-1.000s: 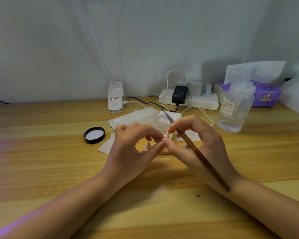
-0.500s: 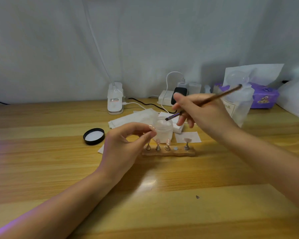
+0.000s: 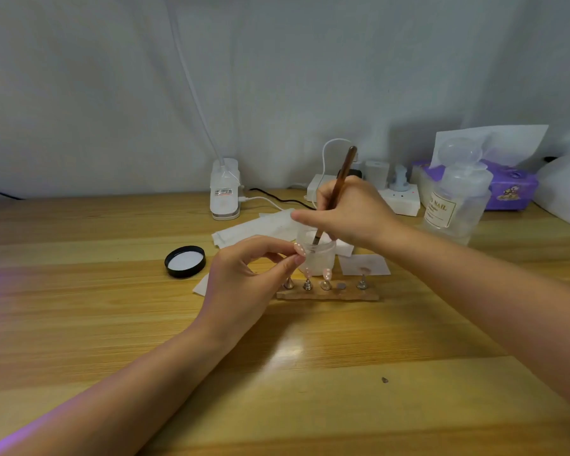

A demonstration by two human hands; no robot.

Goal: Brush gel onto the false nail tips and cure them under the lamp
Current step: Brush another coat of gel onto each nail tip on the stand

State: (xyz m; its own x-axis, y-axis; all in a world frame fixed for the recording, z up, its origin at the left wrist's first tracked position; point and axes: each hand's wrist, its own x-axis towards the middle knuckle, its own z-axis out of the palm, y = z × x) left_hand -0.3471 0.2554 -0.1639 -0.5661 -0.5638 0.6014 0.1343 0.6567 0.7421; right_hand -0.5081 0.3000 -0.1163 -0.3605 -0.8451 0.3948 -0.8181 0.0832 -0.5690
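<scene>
A wooden table (image 3: pixel 112 307) carries a clear pump bottle (image 3: pixel 454 205) at the back right and a black lid (image 3: pixel 185 261) to the left. The right hand (image 3: pixel 352 212) grips a brown brush (image 3: pixel 338 185), its tip dipped into the small gel jar (image 3: pixel 316 255). The left hand (image 3: pixel 244 281) pinches a false nail tip (image 3: pixel 299 250) beside the jar, above the wooden holder (image 3: pixel 328 293) where other tips (image 3: pixel 327 274) stand.

I see a wooden surface (image 3: pixel 112 324) with a black lid (image 3: pixel 185 261) at its centre. At its 3 o'clock stand a frosted jar (image 3: pixel 320 258) and a wooden nail stand (image 3: pixel 328 294). Toward 12 lie white wipes (image 3: pixel 254 227), a white clamp base (image 3: pixel 224 189) and a power strip (image 3: pixel 399 199); at 2, a clear bottle (image 3: pixel 454 199) and purple tissue pack (image 3: pixel 510 185).
</scene>
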